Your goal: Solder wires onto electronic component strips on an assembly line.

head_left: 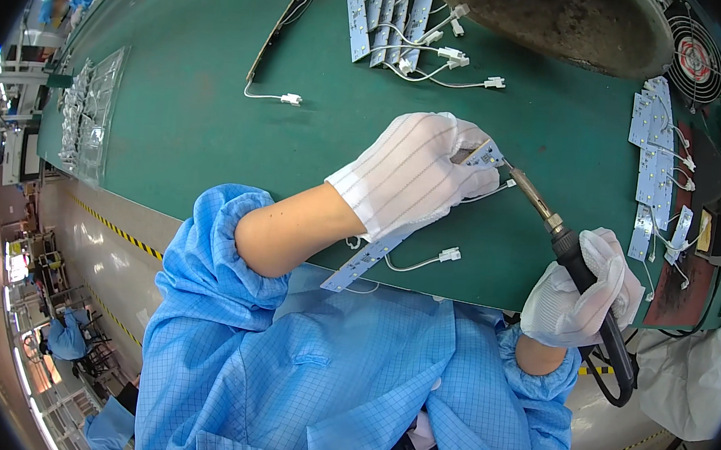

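My left hand [422, 174], in a white striped glove, is closed around a long white LED strip board [363, 264]. One end of the strip shows past my fingertips; its other end slants down toward my chest. A thin white wire with a white connector [450, 254] hangs out beside it. My right hand [584, 290], also gloved, grips the dark handle of a soldering iron [546, 210]. The iron's tip meets or nearly meets the strip's upper end; whether they touch I cannot tell.
Several LED strips [380, 19] with white connectors lie at the far middle, and more [657, 167] at the right. A narrow strip [284, 22] lies far left of centre. Clear plastic packaging [97, 117] lies at the left edge. A dark rounded object [562, 23] overhangs the back, beside a fan [696, 62].
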Demonstrator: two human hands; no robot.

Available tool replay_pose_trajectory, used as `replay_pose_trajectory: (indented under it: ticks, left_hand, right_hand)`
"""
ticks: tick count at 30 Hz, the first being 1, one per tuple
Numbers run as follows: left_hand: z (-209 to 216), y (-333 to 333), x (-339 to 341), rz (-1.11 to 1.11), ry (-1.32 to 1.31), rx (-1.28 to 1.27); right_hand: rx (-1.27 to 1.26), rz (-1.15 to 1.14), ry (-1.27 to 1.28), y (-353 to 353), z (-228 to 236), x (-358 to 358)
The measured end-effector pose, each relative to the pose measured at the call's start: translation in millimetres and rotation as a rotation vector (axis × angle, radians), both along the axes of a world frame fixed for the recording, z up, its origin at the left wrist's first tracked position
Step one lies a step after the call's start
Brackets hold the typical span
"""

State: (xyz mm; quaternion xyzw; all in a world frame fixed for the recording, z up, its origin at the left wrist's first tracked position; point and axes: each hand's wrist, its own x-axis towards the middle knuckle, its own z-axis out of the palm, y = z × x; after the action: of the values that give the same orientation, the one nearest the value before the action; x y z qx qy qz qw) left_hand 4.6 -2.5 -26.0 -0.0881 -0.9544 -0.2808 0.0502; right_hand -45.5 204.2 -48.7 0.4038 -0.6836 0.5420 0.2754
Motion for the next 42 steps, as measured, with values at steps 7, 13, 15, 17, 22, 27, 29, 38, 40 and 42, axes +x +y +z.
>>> replay_pose_trajectory:
  ticks: [7, 13, 15, 17, 22, 27, 29, 38, 40, 42]
  left_hand:
    - [1.8, -3.4, 0.4, -0.021, -0.004, 0.030]
    - [8.1, 0.6, -2.9, 0.159, -0.274, 0.274]
    - [4.8, 0.2, -2.7, 0.148, -0.254, 0.251]
    - [0.9, 0.4, -2.8, 0.157, -0.161, 0.318]
    - [-2.8, -0.6, -2.3, 0.144, -0.148, 0.314]
    - [1.5, 1.7, -1.3, 0.198, -0.172, 0.358]
    - [-6.7, -3.8, 1.8, -0.003, 0.083, 0.032]
    - [47.5, -3.4, 50.4, 0.305, -0.443, -0.210]
    - [44.2, 2.6, 60.3, 0.380, -0.518, -0.242]
    - [46.2, -2.3, 70.6, 0.321, -0.429, -0.141]
  right_hand:
    - [0.084, 0.031, 0.044, 8.8, -2.9, -3.4]
    - [0.151, -0.013, 0.070, 3.6, 0.7, -0.1]
    - [0.193, -0.194, 0.343, 1.6, -5.4, -3.6]
    - [0.079, -0.045, 0.129, 5.6, -7.3, -2.1]
    - [0.025, 0.190, -0.141, 9.0, -1.5, -2.9]
    - [0.171, -0.010, 0.159, 7.8, -3.6, -2.9]
    - [0.167, 0.005, 0.113, 8.7, -0.1, 1.1]
    - [0.108, -0.172, -0.088, 2.7, 5.2, 5.5]
    - [0.135, -0.124, -0.106, -2.4, 10.1, 7.0]
    - [0.059, -0.223, -0.172, -4.5, 9.0, 11.3]
